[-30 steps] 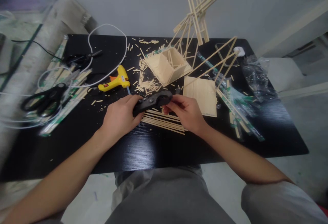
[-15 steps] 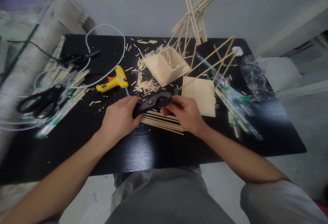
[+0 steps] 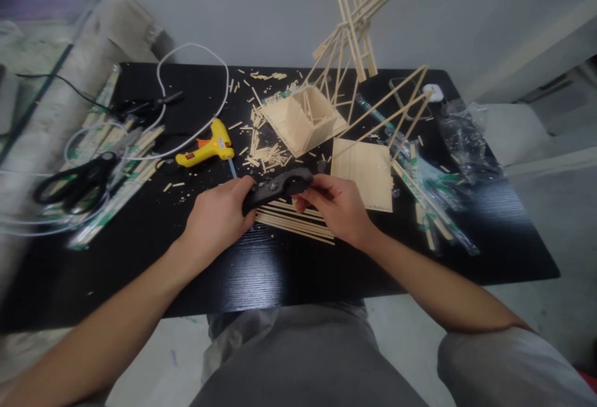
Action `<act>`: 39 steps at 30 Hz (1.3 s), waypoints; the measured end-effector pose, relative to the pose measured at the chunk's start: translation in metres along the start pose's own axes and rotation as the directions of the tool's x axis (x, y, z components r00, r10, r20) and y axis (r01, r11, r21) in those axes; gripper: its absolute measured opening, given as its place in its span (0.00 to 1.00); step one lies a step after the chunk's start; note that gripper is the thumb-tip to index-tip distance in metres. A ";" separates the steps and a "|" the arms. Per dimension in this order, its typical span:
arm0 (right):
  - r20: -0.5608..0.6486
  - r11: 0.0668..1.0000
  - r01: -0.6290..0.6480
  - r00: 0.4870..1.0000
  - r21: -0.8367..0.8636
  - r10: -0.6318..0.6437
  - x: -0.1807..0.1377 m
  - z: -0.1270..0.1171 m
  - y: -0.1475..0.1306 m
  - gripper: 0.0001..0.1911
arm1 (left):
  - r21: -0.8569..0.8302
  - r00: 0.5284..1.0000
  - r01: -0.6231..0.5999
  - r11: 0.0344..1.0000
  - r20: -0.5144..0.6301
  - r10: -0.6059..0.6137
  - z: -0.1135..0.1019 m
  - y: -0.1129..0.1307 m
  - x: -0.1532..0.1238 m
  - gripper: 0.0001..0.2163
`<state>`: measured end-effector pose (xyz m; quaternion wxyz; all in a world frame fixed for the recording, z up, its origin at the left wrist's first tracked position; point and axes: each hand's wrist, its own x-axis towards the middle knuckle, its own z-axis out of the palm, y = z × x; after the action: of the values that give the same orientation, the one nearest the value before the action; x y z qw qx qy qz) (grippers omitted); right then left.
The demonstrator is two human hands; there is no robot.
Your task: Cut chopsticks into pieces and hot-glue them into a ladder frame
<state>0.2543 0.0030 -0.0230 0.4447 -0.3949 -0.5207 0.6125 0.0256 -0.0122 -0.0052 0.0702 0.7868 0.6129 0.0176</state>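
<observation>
My left hand (image 3: 219,208) is closed around one end of a black hand tool (image 3: 280,186) that has a round pivot screw and a curved, hooked far end with a gap in it. At that far end, my right hand (image 3: 338,205) has thumb and fingers pinched together, touching or right beside the tool. Whatever the fingertips pinch is hidden. Below both hands, several thin wooden sticks (image 3: 293,224) lie side by side on the black table (image 3: 289,276). A flat wooden panel (image 3: 361,177) lies just beyond my right hand.
A yellow glue gun (image 3: 205,150) with a white cord lies left of centre. Black scissors (image 3: 77,186) rest on wrapped sticks at far left. Behind my hands stands a wooden stick model (image 3: 308,124) with crossed blades, among cut scraps (image 3: 268,152). Wrapped sticks (image 3: 431,208) lie right.
Both hands and the black tool stay nearly in place. The view has shifted very slightly.
</observation>
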 end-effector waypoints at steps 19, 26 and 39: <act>-0.005 0.996 -0.005 1.000 -0.094 0.005 0.003 -0.004 0.002 0.20 | -0.057 0.998 -0.055 0.997 -0.029 0.053 0.005 -0.003 0.001 0.19; -0.016 0.997 -0.009 1.000 -0.080 0.007 0.004 -0.005 0.002 0.19 | -0.076 0.997 -0.071 0.995 -0.037 0.069 0.006 -0.004 0.001 0.20; -0.029 0.996 0.006 1.000 -0.093 -0.009 0.003 -0.005 0.004 0.17 | -0.085 0.997 -0.068 0.994 0.018 0.070 0.002 -0.001 0.000 0.17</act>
<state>0.2574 0.0065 -0.0280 0.4358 -0.4222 -0.5433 0.5802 0.0246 -0.0117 -0.0075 0.1091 0.8039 0.5834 0.0373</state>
